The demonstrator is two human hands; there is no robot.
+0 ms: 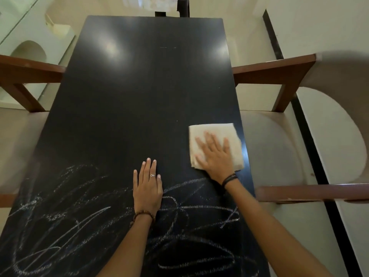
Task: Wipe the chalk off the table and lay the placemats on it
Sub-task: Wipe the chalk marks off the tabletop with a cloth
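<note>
A long black table (pixel 139 92) runs away from me. White chalk scribbles (pixel 65 212) cover its near part; the far part looks dark and glossy. A folded cream cloth (pixel 215 130) lies near the table's right edge. My right hand (pixel 214 156) presses flat on the cloth, fingers spread. My left hand (pixel 148 186) rests flat on the table at the centre, fingers together, holding nothing. No placemats are in view.
Wooden armchairs with pale cushions stand on both sides: one at the right (pixel 279 148), one at the left (pixel 18 136). A dark chair back (pixel 182 8) stands at the far end. White cabinetry (pixel 28 37) fills the far left.
</note>
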